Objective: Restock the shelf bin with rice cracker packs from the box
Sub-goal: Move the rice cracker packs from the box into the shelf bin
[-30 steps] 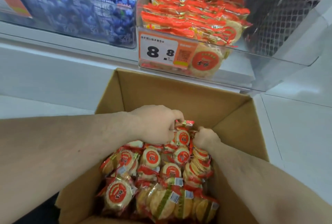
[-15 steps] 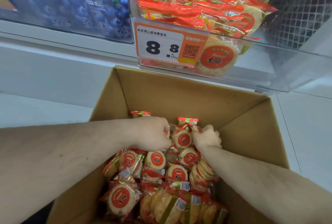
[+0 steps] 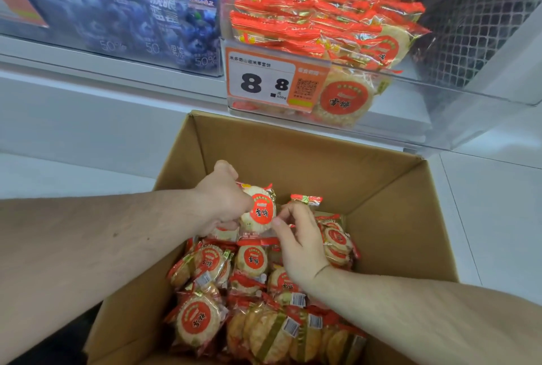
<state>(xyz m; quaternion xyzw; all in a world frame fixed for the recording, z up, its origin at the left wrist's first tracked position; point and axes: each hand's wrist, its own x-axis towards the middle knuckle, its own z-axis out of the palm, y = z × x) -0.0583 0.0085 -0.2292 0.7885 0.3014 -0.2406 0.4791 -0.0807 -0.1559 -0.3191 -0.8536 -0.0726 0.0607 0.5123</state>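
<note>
Below, pale floor [image 3: 73, 177]; white shelving [image 3: 117, 71]

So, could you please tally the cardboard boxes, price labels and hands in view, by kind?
Cardboard box: 1
Price label: 1
Hands: 2, the left hand and the right hand, both on a rice cracker pack
Total: 4

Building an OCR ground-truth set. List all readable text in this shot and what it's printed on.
"8.8", with "500g" small beside it: price tag on the shelf bin.
"米多奇山田米...雪饼": top line of that tag, partly unsure.
"雪饼": red disc on the pack held by the left hand, also on packs in the box.
"50%", "50", "果冻": blue packs in the neighbouring bin.
QR code and barcodes: unreadable.
</note>
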